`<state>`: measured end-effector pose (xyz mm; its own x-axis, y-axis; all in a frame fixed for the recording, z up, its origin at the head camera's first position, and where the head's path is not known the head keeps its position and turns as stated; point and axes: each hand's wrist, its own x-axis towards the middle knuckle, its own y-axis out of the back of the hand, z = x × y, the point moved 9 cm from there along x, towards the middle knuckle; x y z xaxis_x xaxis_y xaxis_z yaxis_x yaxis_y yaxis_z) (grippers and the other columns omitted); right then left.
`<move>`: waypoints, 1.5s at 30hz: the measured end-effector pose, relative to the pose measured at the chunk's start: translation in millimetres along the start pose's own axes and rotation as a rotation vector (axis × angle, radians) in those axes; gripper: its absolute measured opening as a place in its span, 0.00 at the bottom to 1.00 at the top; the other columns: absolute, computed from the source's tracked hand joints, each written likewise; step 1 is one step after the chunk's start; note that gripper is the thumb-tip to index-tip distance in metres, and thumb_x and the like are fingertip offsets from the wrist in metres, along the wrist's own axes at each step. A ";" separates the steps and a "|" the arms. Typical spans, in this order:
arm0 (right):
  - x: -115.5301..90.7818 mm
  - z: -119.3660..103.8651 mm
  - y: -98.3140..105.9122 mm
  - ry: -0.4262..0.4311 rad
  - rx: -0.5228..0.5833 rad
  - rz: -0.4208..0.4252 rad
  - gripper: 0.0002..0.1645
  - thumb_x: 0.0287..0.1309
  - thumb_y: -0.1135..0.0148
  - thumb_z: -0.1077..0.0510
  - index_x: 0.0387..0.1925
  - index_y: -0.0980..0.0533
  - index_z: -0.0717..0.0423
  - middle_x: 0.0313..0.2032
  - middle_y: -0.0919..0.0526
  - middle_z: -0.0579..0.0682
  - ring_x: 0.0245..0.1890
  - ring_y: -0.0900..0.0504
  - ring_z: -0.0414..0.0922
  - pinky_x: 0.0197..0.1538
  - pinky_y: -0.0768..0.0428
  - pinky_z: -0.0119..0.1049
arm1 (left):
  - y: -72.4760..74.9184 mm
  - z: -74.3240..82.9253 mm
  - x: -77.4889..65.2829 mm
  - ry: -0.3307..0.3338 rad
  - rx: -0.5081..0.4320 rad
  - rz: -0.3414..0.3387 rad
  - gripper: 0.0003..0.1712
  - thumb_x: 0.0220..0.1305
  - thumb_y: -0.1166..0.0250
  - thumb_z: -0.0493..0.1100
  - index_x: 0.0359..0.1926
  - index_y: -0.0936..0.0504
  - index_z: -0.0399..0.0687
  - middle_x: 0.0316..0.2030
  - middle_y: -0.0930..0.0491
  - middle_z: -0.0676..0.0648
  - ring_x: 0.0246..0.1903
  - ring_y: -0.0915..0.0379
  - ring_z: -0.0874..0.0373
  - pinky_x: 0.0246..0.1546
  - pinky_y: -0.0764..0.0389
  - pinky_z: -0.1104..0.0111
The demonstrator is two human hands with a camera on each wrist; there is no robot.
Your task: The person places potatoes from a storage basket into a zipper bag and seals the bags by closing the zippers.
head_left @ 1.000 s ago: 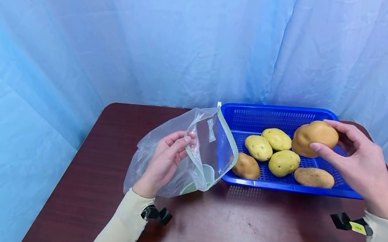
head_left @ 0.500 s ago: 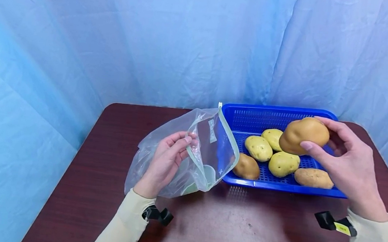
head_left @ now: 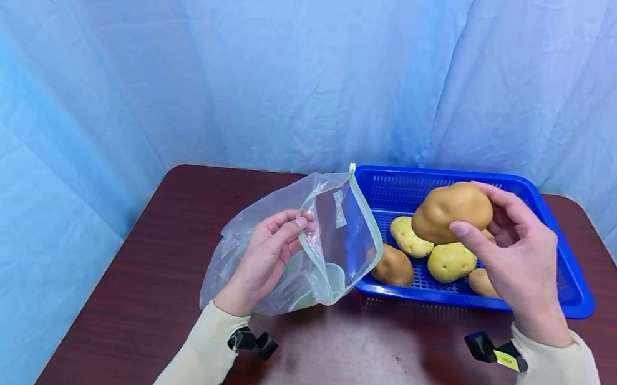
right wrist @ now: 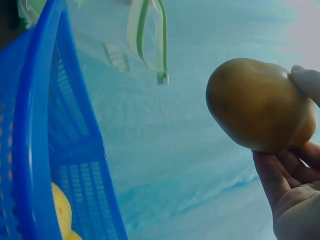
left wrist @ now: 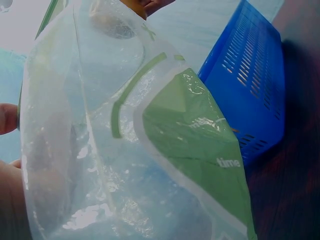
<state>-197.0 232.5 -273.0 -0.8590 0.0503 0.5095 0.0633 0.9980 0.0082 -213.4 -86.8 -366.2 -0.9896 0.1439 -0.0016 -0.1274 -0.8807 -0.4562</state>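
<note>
My left hand [head_left: 271,248] pinches one lip of a clear zip bag [left wrist: 100,125] with a pale green rim, whose mouth gapes toward the basket. A slider sits at the top corner of the bag, and green print shows on its side in the left wrist view. In my right hand [head_left: 521,259] is a large brown potato [head_left: 450,212], gripped between thumb and fingers and raised over the blue basket [head_left: 575,283]. Below it lie yellow potatoes [head_left: 450,262], a brown potato [head_left: 393,265] by the bag's rim, and another brown potato [head_left: 482,282] partly behind my right hand.
The basket, with slotted walls, stands on a dark red-brown table [head_left: 181,223], right beside the bag. A light blue curtain [head_left: 277,57] hangs along the table's back and left side. Each wrist carries a black camera mount [head_left: 486,348].
My right hand has carried the brown potato leftward across the basket, toward the bag's mouth. The left hand and the bag have shifted very slightly to the right.
</note>
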 end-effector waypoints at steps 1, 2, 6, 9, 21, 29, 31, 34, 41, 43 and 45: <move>-0.3 0.5 -3.6 -0.003 0.007 -0.004 0.32 0.52 0.30 0.79 0.61 0.23 0.70 0.54 0.16 0.55 0.48 0.16 0.45 0.49 0.18 0.23 | -0.3 0.0 0.0 0.000 -0.001 -0.001 0.07 0.73 0.40 0.35 0.47 0.17 0.41 0.42 0.16 0.47 0.41 0.17 0.59 0.50 0.16 0.70; -0.6 0.9 -7.5 -0.005 0.013 -0.009 0.32 0.52 0.29 0.79 0.61 0.23 0.70 0.54 0.16 0.55 0.48 0.16 0.45 0.49 0.18 0.24 | -0.6 0.0 -0.1 -0.001 -0.002 -0.003 0.07 0.73 0.41 0.35 0.47 0.17 0.41 0.42 0.16 0.47 0.41 0.17 0.59 0.50 0.16 0.70; -2.2 1.4 -21.9 -0.001 -0.028 -0.023 0.32 0.53 0.28 0.77 0.61 0.22 0.67 0.55 0.16 0.54 0.50 0.16 0.45 0.51 0.18 0.24 | -1.7 0.1 0.0 -0.001 -0.005 -0.006 0.07 0.73 0.40 0.35 0.47 0.18 0.40 0.42 0.16 0.47 0.41 0.17 0.60 0.49 0.16 0.70; -3.1 1.4 -32.5 0.013 -0.051 -0.033 0.31 0.54 0.27 0.75 0.61 0.22 0.66 0.55 0.16 0.53 0.51 0.16 0.44 0.53 0.19 0.25 | -2.2 0.1 0.4 0.000 -0.009 -0.005 0.07 0.73 0.40 0.34 0.47 0.18 0.40 0.42 0.16 0.47 0.41 0.17 0.60 0.49 0.16 0.71; -10.5 17.4 -76.3 -0.009 -0.160 -0.135 0.32 0.55 0.26 0.72 0.63 0.22 0.61 0.57 0.16 0.50 0.52 0.16 0.42 0.57 0.20 0.28 | -2.1 -1.1 1.5 0.002 -0.009 -0.004 0.06 0.73 0.40 0.35 0.47 0.18 0.39 0.42 0.16 0.47 0.40 0.17 0.60 0.49 0.16 0.71; -14.2 24.5 -100.6 0.071 -0.233 -0.232 0.35 0.51 0.22 0.71 0.63 0.22 0.61 0.57 0.17 0.52 0.52 0.17 0.39 0.56 0.19 0.29 | -3.1 0.2 0.3 -0.001 -0.019 -0.004 0.06 0.73 0.41 0.35 0.46 0.18 0.40 0.41 0.16 0.47 0.40 0.17 0.61 0.47 0.16 0.73; -15.2 25.8 -104.8 0.080 -0.277 -0.256 0.36 0.51 0.21 0.68 0.63 0.22 0.60 0.57 0.17 0.51 0.53 0.17 0.39 0.56 0.19 0.29 | -3.4 0.7 0.2 0.001 -0.019 -0.001 0.06 0.73 0.40 0.35 0.46 0.18 0.40 0.42 0.16 0.48 0.41 0.17 0.61 0.47 0.16 0.72; -16.7 27.6 -109.6 0.089 -0.369 -0.287 0.36 0.51 0.18 0.62 0.63 0.21 0.56 0.57 0.17 0.49 0.54 0.18 0.41 0.56 0.19 0.29 | -3.5 1.5 -0.1 0.006 -0.009 0.006 0.06 0.73 0.40 0.35 0.47 0.18 0.40 0.43 0.16 0.47 0.41 0.17 0.60 0.49 0.16 0.72; -18.3 31.1 -120.4 0.113 -0.529 -0.352 0.37 0.52 0.18 0.51 0.63 0.21 0.53 0.58 0.16 0.47 0.57 0.18 0.46 0.55 0.19 0.44 | -3.1 2.5 0.7 0.007 0.000 0.010 0.06 0.73 0.40 0.36 0.47 0.18 0.41 0.43 0.17 0.47 0.41 0.18 0.60 0.49 0.16 0.72; -18.7 31.1 -124.2 0.125 -0.541 -0.376 0.38 0.52 0.18 0.50 0.63 0.21 0.54 0.58 0.17 0.48 0.58 0.18 0.46 0.56 0.19 0.46 | -2.6 3.1 0.9 0.003 -0.005 0.012 0.06 0.73 0.40 0.35 0.46 0.18 0.40 0.42 0.17 0.48 0.40 0.19 0.60 0.47 0.16 0.72; -19.3 32.5 -127.9 0.123 -0.542 -0.404 0.39 0.53 0.19 0.50 0.65 0.22 0.55 0.59 0.17 0.49 0.59 0.19 0.48 0.57 0.19 0.47 | -1.9 3.9 0.9 -0.001 -0.007 0.018 0.06 0.73 0.40 0.35 0.46 0.18 0.40 0.42 0.17 0.48 0.39 0.19 0.60 0.46 0.16 0.72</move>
<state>-205.1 105.2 -311.9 -0.8067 -0.3588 0.4696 0.0226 0.7753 0.6311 -214.3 -86.8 -361.8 -0.9918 0.1276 -0.0093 -0.1088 -0.8801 -0.4621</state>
